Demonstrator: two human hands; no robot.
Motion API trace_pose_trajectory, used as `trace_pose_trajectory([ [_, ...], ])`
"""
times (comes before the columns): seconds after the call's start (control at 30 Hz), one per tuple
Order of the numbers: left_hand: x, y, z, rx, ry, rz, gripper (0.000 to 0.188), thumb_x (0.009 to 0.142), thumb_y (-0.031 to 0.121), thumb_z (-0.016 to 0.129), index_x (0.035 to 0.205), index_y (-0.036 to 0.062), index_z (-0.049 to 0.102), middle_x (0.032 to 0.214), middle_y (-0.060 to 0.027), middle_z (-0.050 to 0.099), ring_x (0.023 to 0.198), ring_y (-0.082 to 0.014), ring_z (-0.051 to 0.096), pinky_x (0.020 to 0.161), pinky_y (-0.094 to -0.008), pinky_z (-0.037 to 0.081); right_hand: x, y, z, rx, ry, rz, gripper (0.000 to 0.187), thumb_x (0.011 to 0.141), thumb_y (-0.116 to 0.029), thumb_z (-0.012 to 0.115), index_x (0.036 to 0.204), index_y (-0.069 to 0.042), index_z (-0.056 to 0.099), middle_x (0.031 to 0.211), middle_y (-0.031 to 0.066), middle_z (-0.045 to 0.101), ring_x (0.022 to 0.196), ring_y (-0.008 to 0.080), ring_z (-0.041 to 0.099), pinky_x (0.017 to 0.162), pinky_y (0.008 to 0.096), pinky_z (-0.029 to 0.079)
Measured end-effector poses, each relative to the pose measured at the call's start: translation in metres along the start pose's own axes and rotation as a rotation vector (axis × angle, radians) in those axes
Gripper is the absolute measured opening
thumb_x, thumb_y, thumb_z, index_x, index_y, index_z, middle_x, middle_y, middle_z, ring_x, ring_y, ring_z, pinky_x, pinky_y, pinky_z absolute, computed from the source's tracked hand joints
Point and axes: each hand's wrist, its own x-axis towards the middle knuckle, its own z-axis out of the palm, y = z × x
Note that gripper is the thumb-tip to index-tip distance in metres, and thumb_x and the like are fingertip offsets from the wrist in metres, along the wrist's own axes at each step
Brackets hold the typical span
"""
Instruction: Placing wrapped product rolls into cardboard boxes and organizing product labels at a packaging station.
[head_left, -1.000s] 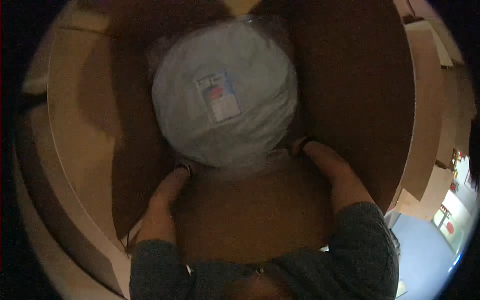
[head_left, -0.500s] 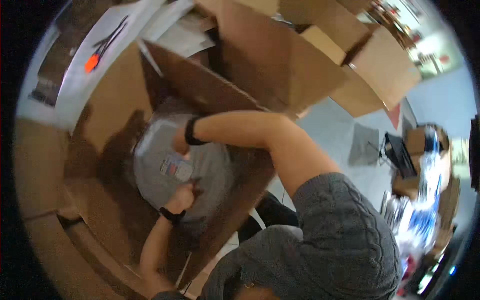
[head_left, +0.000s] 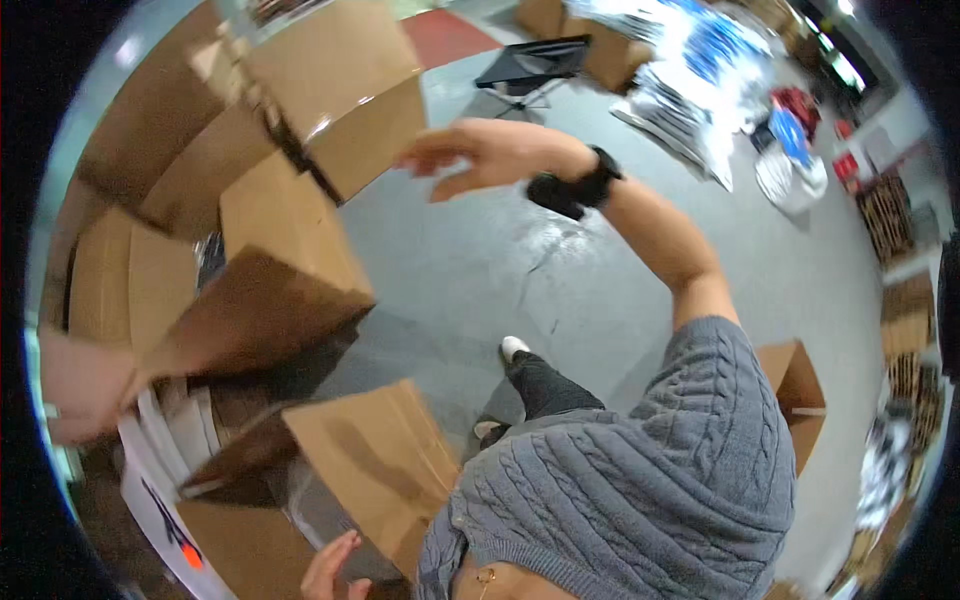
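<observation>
Floor: smooth grey (head_left: 620, 270), stretching under and around me, with a red patch (head_left: 455, 38) at the far edge.
Far boxes: a big carton (head_left: 345, 95) stands ahead on my left, with a nearer carton (head_left: 290, 225) in front of it.
Open box: low on my left (head_left: 245, 545), beside my body, a broad flap (head_left: 375, 465) raised toward me; a greyish patch (head_left: 325, 495) shows inside, too covered to make out.
Wrapped goods: a shiny, plastic-covered heap (head_left: 690, 85) on the floor, well ahead.
Sweater: my grey cable knit (head_left: 620, 470).
Stool: black, folding (head_left: 530, 68), beyond my right hand.
Other person: a blurred arm (head_left: 85, 385) at the left rim; I cannot tell what it touches.
Right hand: mine (head_left: 450, 160), stretched out above the floor, fingers loosely extended, thumb apart, nothing in it.
Left hand: mine (head_left: 335, 572), cut by the lower edge, just beside the flap, fingers parted and bent, nothing seen in it; contact with the box unclear.
Shoe: white (head_left: 514, 348), on the floor.
Wristband: black (head_left: 580, 188), on my right wrist.
Tool: orange end (head_left: 190, 556), lying on a white surface (head_left: 205, 580).
</observation>
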Motion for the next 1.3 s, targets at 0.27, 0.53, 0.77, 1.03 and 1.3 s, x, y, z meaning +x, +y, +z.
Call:
trace_pose_trajectory([
  [0.27,0.196,0.099,0.029,-0.017,-0.25,0.339,0.007,0.08,0.002,0.065,0.083,-0.0043,0.062,0.085,-0.0153,0.062,0.065,-0.0234,0.056,0.057,-0.0307,0.044,-0.335,0.058,-0.062,0.127,0.41,0.656,0.014,0.082,-0.013,0.068,0.085,-0.001,0.062,0.078,0.0048,0.063,0.076,0.0129,0.057,0.073,0.0288,0.046],
  [0.53,0.435,0.268,0.068,-0.307,-1.407,1.297,0.015,0.081,0.01,0.056,0.093,0.0,0.057,0.097,-0.0134,0.057,0.089,-0.0265,0.053,0.079,-0.0391,0.041,-0.37,-0.044,-0.227,0.282,-0.165,-0.604,0.012,0.087,-0.017,0.057,0.088,-0.008,0.065,0.076,0.0023,0.06,0.068,0.0198,0.058,0.065,0.0334,0.049],
  [0.77,0.583,0.389,0.127,-0.253,-1.446,1.587,0.016,0.085,0.022,0.052,0.074,0.0101,0.051,0.079,-0.0048,0.052,0.069,-0.0183,0.048,0.068,-0.0343,0.042,-0.414,-0.044,-0.299,0.058,-0.16,-0.339,0.019,0.07,-0.023,0.055,0.072,-0.004,0.056,0.074,0.0071,0.049,0.072,0.0204,0.049,0.065,0.0329,0.04],
  [1.03,0.758,0.432,0.157,-0.441,-1.23,2.057,0.009,0.083,0.018,0.052,0.077,0.0101,0.051,0.077,-0.0013,0.05,0.068,-0.0166,0.049,0.067,-0.0306,0.044,-0.402,0.025,-0.396,-0.019,-0.197,-0.178,0.019,0.075,-0.018,0.057,0.084,-0.001,0.059,0.08,0.0083,0.055,0.073,0.0215,0.052,0.069,0.0333,0.043],
  [1.3,0.921,0.477,0.19,-0.656,-1.136,2.12,0.017,0.077,0.027,0.059,0.087,0.0143,0.058,0.083,-0.0035,0.054,0.072,-0.0178,0.052,0.07,-0.0342,0.045,-0.414,0.112,-0.503,-0.002,-0.044,-0.133,0.016,0.085,-0.013,0.052,0.093,-0.004,0.062,0.089,0.006,0.059,0.078,0.0192,0.056,0.072,0.0328,0.046],
])
